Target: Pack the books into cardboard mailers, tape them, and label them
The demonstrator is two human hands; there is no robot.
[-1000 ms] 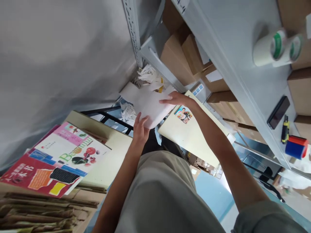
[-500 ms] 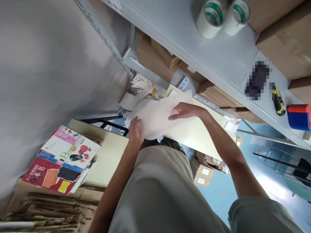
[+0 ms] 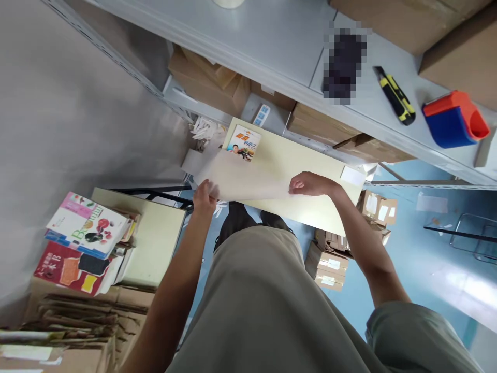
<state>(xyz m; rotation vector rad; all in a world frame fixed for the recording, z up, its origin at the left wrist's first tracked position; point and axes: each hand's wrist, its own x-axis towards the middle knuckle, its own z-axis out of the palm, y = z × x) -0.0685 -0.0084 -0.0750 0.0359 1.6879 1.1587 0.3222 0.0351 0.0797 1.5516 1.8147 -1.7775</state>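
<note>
A thin, translucent white sheet of paper (image 3: 248, 178) is stretched between my two hands over a cream tabletop (image 3: 306, 210). My left hand (image 3: 204, 198) is closed on the sheet's left end. The fingers of my right hand (image 3: 310, 185) pinch its right corner. Just beyond the sheet lies a small book (image 3: 244, 141) with orange lettering and a pictured person on its cover; the sheet overlaps its lower edge. A white card or paper (image 3: 352, 175) rests near the table's right end.
Overhead, a grey shelf (image 3: 272, 44) carries a yellow-black utility knife (image 3: 395, 98) and a blue-and-orange tape dispenser (image 3: 452, 119). Stacked books (image 3: 89, 225) lie on the left. A power strip (image 3: 261, 115) sits behind the table; cartons (image 3: 330, 267) stand on the blue floor.
My right hand has moved right and slightly down, pulling the sheet out flatter and lower. The small book behind it has come into view. The camera view has shifted right.
</note>
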